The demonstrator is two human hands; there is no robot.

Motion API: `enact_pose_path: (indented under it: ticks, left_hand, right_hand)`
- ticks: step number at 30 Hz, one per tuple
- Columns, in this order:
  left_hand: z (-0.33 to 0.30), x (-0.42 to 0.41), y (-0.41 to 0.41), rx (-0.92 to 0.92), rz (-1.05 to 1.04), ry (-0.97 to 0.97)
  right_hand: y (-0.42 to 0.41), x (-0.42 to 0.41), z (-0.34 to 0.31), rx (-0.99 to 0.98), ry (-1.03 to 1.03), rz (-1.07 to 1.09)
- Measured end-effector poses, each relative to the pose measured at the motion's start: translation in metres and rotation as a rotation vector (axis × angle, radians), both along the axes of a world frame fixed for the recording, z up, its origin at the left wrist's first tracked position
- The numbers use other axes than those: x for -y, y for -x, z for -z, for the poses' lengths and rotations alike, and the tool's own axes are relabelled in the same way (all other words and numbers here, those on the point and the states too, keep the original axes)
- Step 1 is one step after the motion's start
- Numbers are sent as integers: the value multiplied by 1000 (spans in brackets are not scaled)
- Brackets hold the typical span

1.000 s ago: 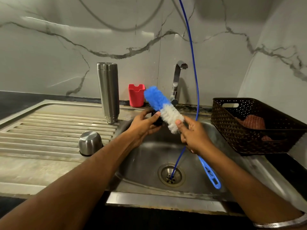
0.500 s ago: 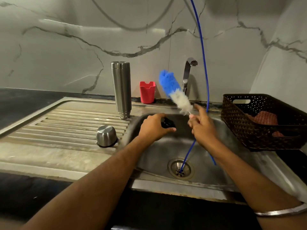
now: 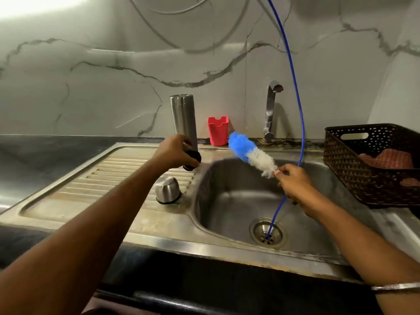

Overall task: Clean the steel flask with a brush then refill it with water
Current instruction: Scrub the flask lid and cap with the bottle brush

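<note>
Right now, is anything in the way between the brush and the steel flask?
Partly. The left hand, holding a small black thing, sits in front of the steel flask's lower part. The brush, gripped by the right hand, otherwise faces open air.

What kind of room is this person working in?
Most likely a home kitchen, at the washing-up spot: a steel sink with a ribbed draining board, a tap against a marble-look wall, and a dark basket on the counter beside it.
</note>
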State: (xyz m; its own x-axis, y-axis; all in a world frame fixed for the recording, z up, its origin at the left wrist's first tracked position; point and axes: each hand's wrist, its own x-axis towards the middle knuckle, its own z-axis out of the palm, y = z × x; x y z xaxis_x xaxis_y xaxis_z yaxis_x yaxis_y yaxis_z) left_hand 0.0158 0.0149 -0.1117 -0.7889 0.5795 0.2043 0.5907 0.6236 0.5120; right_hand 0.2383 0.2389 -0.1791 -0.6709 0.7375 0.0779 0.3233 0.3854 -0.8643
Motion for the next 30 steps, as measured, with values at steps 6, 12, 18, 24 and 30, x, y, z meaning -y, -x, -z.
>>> enact_pose_path:
  ticks: [6, 12, 18, 24, 30]
  left_hand:
    - [24, 20, 29, 111, -128, 3]
    - [36, 25, 38, 136, -166, -34]
    - [28, 41, 16, 109, -161, -25]
    - [8, 72, -32, -279, -152, 287]
    - [22, 67, -47, -183, 16, 346]
  right_hand:
    - [-1, 2, -1, 59, -32, -26]
    - [-4, 4, -2, 70, -48, -42]
    - [-6, 7, -6, 79, -56, -55]
    - [-6, 9, -6, 84, -63, -54]
    - [-9, 8, -5, 56, -85, -51]
